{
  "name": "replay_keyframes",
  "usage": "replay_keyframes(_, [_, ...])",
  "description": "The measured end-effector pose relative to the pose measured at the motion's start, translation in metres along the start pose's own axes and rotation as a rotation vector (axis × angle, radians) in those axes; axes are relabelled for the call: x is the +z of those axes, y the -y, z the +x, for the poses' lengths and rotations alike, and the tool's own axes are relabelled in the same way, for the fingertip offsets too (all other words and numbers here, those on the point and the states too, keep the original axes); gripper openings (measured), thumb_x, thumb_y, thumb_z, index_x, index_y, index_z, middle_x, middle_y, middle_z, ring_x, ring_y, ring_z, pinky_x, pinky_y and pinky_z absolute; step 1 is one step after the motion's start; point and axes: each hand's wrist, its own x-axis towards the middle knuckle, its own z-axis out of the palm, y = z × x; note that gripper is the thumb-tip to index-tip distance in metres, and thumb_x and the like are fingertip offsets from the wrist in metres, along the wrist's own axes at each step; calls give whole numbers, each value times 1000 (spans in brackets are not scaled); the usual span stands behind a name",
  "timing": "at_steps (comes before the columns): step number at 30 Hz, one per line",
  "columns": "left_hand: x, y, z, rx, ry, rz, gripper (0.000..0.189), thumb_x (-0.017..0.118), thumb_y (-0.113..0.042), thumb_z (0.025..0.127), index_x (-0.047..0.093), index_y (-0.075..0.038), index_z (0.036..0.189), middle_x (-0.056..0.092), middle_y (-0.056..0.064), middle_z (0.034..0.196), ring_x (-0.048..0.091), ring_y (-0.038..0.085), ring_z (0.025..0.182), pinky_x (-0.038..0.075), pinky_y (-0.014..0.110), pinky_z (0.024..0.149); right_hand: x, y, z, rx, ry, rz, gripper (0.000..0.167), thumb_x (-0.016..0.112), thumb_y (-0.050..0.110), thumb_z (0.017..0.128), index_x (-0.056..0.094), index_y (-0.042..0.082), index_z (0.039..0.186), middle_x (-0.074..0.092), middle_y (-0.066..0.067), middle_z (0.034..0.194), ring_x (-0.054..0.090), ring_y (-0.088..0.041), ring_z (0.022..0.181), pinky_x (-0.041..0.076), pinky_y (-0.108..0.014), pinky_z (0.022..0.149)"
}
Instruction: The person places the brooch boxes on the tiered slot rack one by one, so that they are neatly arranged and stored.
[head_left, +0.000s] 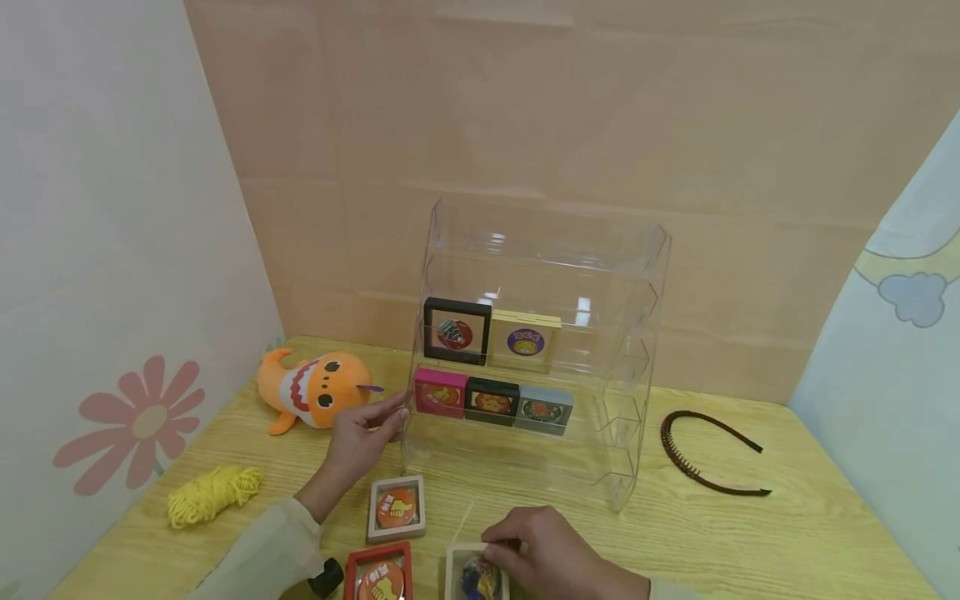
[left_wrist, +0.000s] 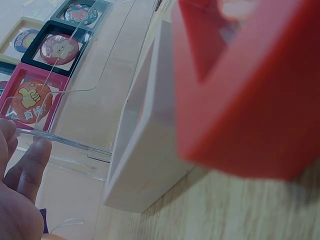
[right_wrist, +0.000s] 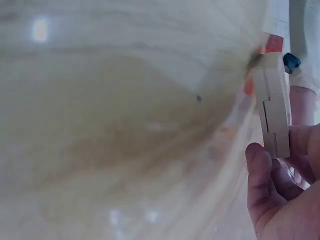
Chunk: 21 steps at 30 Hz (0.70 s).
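The left hand (head_left: 360,437) pinches the side of a clear plastic tiered rack (head_left: 588,367), apparently steadying it; the right hand (head_left: 551,550) pinches a cream square frame (head_left: 453,573) edgewise, perhaps sparing its badge (head_left: 478,581).

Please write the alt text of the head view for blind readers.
A person's right hand pinches a cream frame; the left hand holds the edge of a clear rack displaying five framed badges. Nearby on the table lie an orange plush toy, yellow cord and a headband.
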Motion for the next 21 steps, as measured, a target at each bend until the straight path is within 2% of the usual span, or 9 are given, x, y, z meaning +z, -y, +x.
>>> replay_keyframes(3, [0,0,0,2,0,-1,26,62,10,87,62,13,112,61,23,112,65,37,87,58,42,63,-8,0,-1,3,-24,82,20,61,16,94,72,4,104,66,8,89,59,2,76,52,-13,58])
replay_keyframes(6, [-1,0,0,3,3,-1,26,62,10,87,62,12,113,61,23,112,64,38,88,58,42,63,-17,0,-2,-21,-64,99,18,63,15,92,72,5,104,66,6,90,59,0,76,53,-16,55])
replay_keyframes(13, [-2,2,-1,-4,4,-3,26,62,8,87,62,13,113,61,23,112,67,24,87,58,41,64,-35,-5,-10,-43,-171,89,13,68,8,87,74,4,99,67,-2,92,62,-7,78,55,-20,51])
replay_keyframes(19, [-3,28,1,12,-11,-20,27,65,3,87,65,8,113,62,21,112,67,17,85,59,36,62,-54,-9,-18,-47,-251,15,11,72,6,83,75,6,93,66,-2,92,62,-9,76,54,-21,49])
replay_keyframes(21, [-3,31,1,16,-14,-20,27,66,1,87,65,7,113,63,20,112,68,17,84,59,34,61,-62,-9,-20,-44,-276,-17,11,73,6,81,76,7,92,66,-1,92,62,-9,75,53,-21,49])
